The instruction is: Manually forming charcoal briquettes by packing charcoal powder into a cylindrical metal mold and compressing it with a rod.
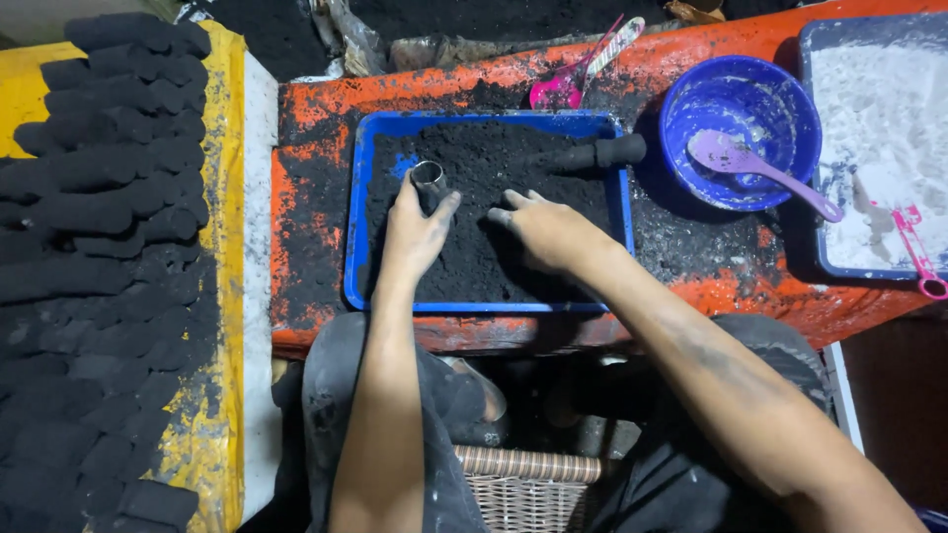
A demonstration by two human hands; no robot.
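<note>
A blue tray [355, 227] full of black powder sits on an orange, soot-stained table. My left hand [415, 232] grips a short metal tube [429, 179], held upright in the powder at the tray's left part. Just to the right, my right hand [543, 232] rests palm down on the powder with fingers spread toward the tube. A black cylindrical plunger [597, 153] lies in the tray's far right corner.
Rows of black pressed cylinders [109, 197] lie on a yellow sheet at the left. A blue bowl [741, 94] holds a purple spoon [750, 168]. A tray of white powder [879, 148] with a pink scoop [913, 242] stands at the right. Another pink scoop [568, 84] lies behind the tray.
</note>
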